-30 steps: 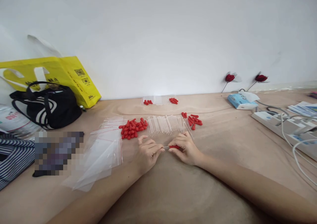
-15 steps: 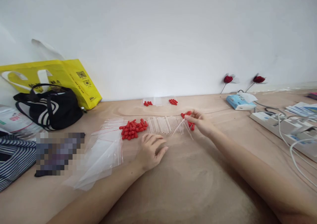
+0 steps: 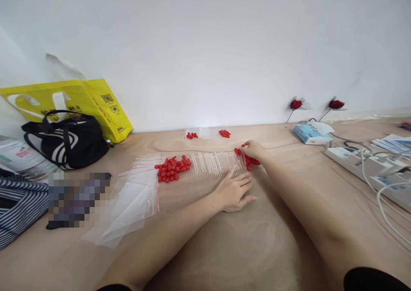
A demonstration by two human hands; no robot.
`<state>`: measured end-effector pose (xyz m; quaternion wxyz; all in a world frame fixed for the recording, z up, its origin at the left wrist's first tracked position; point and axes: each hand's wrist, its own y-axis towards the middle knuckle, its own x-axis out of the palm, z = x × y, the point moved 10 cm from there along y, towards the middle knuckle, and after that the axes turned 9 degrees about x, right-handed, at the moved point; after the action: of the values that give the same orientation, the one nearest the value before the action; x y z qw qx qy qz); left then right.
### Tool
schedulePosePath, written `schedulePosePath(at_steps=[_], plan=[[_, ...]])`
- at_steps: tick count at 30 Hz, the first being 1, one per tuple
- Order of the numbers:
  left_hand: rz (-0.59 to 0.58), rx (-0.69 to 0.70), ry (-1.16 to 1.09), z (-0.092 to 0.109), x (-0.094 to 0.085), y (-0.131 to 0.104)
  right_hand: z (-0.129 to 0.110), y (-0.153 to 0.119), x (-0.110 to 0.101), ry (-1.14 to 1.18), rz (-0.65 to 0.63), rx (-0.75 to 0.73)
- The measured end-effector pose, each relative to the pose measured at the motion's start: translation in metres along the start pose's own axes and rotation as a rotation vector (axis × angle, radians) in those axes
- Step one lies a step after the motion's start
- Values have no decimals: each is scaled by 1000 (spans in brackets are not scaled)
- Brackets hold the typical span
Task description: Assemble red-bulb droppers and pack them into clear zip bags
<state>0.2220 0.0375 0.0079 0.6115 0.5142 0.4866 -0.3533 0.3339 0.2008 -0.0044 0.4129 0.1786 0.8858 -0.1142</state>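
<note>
My left hand (image 3: 236,191) lies on the table with its fingers spread, its fingertips at the right end of a row of thin whitish sticks (image 3: 212,164). Beyond it, my right hand (image 3: 255,149) has thumb and fingertips pinched together over a small heap of red teardrop-shaped pieces (image 3: 250,162). What sits in that pinch is too small to make out. Left of the sticks is a larger pile of the same red pieces (image 3: 171,169). Clear plastic zip bags (image 3: 135,201) lie overlapping beside that pile.
Near the wall, a clear bag (image 3: 205,132) has red pieces at both ends. A yellow bag (image 3: 105,106) and a black handbag (image 3: 81,141) stand at left. At right are a tissue pack (image 3: 308,134), a power strip (image 3: 359,164) with cables, and two red fabric flowers (image 3: 296,104).
My left hand has slid right, from beside the large red pile to the end of the stick row. My right hand has drawn slightly inward; the tilted sticks it held no longer stick out.
</note>
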Motion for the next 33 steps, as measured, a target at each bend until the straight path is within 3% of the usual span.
schedulePosePath(at_steps=[6,12,17,20,23,29,33], plan=[[22,14,-94,11,-6,-24,-8,-9,-3,-142,66,-53],[100,59,-149,23,-30,-71,-7,-40,-20,-247,92,-226],[252,-53,-131,8,-58,-103,11,-66,-20,-294,52,-258],[321,-226,-114,-12,-64,-104,16,-68,-17,-245,41,-235],[274,-314,-132,-23,-55,-92,20,-63,-15,-209,27,-174],[150,-275,-221,-21,-43,-80,37,-56,-10,-169,-43,-63],[182,-217,-257,-15,-44,-87,42,-54,-4,-84,-35,-55]])
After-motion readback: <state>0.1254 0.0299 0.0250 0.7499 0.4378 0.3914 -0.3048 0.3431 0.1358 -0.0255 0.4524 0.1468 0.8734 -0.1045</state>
